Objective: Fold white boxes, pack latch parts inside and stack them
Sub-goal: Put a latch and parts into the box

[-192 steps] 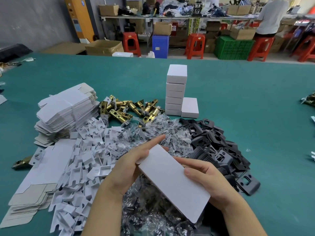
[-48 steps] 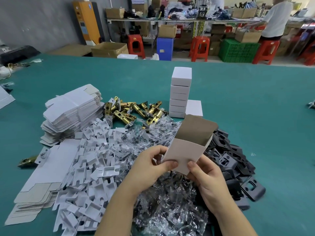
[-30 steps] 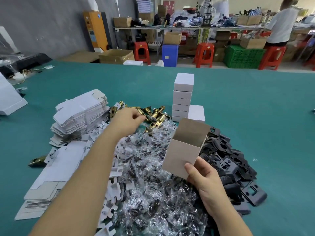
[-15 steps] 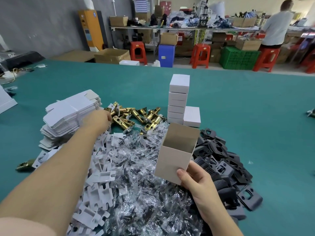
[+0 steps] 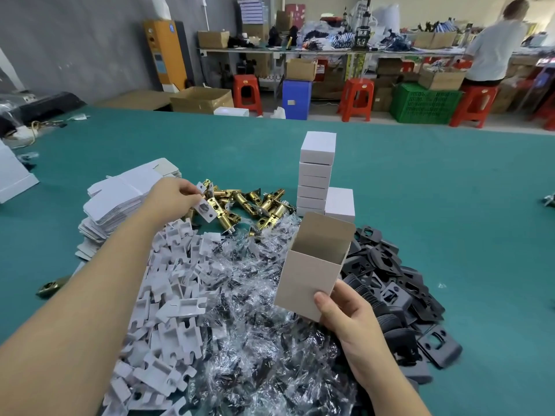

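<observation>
On the green felt table [image 5: 420, 181], we see the right hand [image 5: 348, 313] holding an open white cardboard box [image 5: 309, 277] upright above the heap of clear plastic bags [image 5: 258, 325] — thumb on the near face, fingers clamped round the far side, top flap standing open. The left hand [image 5: 172, 196] is extended over the pile of brass latch bolts [image 5: 255, 202], its fingers pinching a white cardboard insert [image 5: 205, 207] fitted on a brass latch. Behind the pile stands a stack of closed white boxes [image 5: 316, 172], with a shorter closed white box [image 5: 340, 204] just beside it on the right. Loose white cardboard inserts [image 5: 168, 295] lie left of the bags; black plastic plates [image 5: 399, 283] lie to their right. A stack of flat white box blanks [image 5: 120, 199] sits at the left — partly hidden by the left forearm.
</observation>
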The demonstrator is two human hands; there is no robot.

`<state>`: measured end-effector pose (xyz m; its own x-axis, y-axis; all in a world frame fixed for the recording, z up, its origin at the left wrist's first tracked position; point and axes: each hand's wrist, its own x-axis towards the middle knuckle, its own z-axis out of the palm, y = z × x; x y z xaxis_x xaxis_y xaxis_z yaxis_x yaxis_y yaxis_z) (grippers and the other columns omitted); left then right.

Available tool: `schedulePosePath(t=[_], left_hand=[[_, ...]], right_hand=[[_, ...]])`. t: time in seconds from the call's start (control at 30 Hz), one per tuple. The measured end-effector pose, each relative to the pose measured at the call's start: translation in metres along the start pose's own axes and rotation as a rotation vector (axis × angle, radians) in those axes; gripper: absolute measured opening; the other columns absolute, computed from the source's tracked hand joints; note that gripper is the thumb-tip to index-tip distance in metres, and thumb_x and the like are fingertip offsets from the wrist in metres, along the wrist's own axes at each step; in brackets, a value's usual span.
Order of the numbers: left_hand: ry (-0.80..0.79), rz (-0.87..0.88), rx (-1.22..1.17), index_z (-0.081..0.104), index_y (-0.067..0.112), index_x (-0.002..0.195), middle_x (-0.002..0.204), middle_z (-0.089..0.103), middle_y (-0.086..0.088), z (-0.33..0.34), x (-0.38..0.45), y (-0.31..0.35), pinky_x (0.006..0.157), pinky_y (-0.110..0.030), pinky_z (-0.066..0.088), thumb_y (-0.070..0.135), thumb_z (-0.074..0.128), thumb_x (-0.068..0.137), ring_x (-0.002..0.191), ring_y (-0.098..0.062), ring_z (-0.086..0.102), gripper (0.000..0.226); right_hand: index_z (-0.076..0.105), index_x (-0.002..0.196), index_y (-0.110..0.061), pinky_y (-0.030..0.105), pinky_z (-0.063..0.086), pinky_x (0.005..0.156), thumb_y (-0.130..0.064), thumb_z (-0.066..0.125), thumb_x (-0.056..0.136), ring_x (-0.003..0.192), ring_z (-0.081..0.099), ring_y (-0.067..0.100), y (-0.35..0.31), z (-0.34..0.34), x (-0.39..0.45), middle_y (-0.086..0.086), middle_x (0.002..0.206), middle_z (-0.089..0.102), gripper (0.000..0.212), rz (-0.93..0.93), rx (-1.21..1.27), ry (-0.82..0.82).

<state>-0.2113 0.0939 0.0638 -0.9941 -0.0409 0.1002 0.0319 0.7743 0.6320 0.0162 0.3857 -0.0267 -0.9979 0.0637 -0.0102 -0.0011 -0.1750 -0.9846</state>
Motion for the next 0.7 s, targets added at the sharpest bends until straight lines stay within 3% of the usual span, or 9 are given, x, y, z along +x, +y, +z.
schedulePosePath(t=[0.13,0.23,0.3,0.37,0.57,0.7], left_hand=[[-0.046,0.115,0.145,0.073,0.021,0.092,0.082,0.067,0.007,-0.004,-0.030,0.034,0.052,-0.023,0.040,0.014,0.063,0.097,0.065,-0.011,0.059,0.014],[-0.067,0.205,0.084,0.072,0.023,0.091,0.081,0.067,0.011,0.008,-0.060,0.061,0.052,-0.027,0.051,0.014,0.063,0.097,0.066,-0.014,0.065,0.014],[-0.123,0.227,-0.045,0.068,0.026,0.087,0.080,0.070,0.009,0.024,-0.081,0.070,0.055,-0.028,0.058,0.014,0.065,0.096,0.066,-0.016,0.067,0.015],[-0.218,0.215,-0.099,0.065,0.028,0.087,0.081,0.070,0.007,0.046,-0.101,0.068,0.053,-0.020,0.054,0.016,0.067,0.095,0.064,-0.012,0.064,0.015],[-0.495,0.184,0.081,0.068,0.028,0.088,0.089,0.073,0.011,0.061,-0.120,0.034,0.068,-0.019,0.055,0.018,0.069,0.095,0.079,-0.002,0.069,0.012],[-0.606,0.216,0.192,0.070,0.031,0.089,0.083,0.072,0.010,0.048,-0.109,0.033,0.066,-0.024,0.057,0.034,0.066,0.098,0.071,-0.006,0.067,0.011]], right_hand=[[0.076,0.111,-0.039,0.035,0.062,0.086,-0.048,0.082,0.078,0.108,0.072,0.025,-0.002,0.002,0.000,0.003,0.116,0.076,0.035,0.023,0.051,0.019],[0.077,0.109,-0.040,0.040,0.063,0.085,-0.065,0.091,0.058,0.106,0.073,0.024,0.000,0.001,0.002,0.002,0.118,0.076,0.060,0.038,0.152,0.052],[0.077,0.109,-0.036,0.049,0.061,0.091,-0.063,0.095,0.053,0.109,0.072,0.029,0.003,-0.001,0.004,0.005,0.121,0.075,0.065,0.052,0.218,0.084],[0.078,0.109,-0.031,0.052,0.061,0.090,-0.060,0.097,0.052,0.111,0.071,0.033,0.005,-0.004,0.007,0.009,0.123,0.074,0.066,0.065,0.275,0.100],[0.079,0.106,-0.033,0.044,0.063,0.084,-0.059,0.098,0.049,0.111,0.072,0.032,0.002,-0.004,0.007,0.008,0.124,0.074,0.065,0.077,0.315,0.092],[0.077,0.111,-0.030,0.040,0.063,0.082,-0.058,0.099,0.047,0.110,0.072,0.031,0.001,-0.004,0.006,0.008,0.122,0.074,0.073,0.091,0.312,0.085]])
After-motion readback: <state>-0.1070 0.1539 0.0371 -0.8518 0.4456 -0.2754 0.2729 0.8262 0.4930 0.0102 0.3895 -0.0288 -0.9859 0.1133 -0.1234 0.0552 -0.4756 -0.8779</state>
